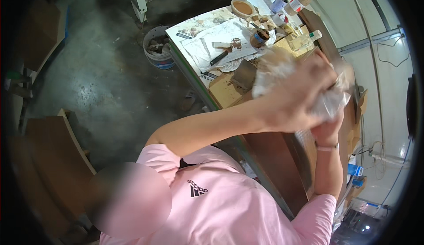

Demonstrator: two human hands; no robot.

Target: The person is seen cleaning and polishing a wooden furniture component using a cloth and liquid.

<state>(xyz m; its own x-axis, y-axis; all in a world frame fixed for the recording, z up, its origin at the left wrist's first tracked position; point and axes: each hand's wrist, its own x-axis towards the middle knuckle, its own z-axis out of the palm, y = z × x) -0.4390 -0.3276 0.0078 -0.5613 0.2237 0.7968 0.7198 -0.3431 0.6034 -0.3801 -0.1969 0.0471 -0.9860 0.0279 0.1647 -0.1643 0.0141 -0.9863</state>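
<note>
My left hand (296, 97) reaches across the workbench from the left, smeared by motion, with its fingers bent over a crumpled clear plastic wrap (331, 103). Whether the left fingers grip the plastic cannot be made out. Under it, my right hand (330, 125) is closed around the same plastic; a thin band circles that wrist. A blurred pale, crumpled plastic or cloth bundle (273, 68) lies just beyond the left hand. Partly hidden by it, a dark brown flat block (244, 74) rests on a yellowish board (223, 92).
The workbench (201, 26) carries stained paper, a black-handled blade (219, 58), an open brown-filled jar (259, 37), a bowl of brown paste (243, 7) and clear bottles (301, 1). A bucket of scraps (159, 48) stands on the floor beside it. Brown panels (274, 156) lie along the near bench side.
</note>
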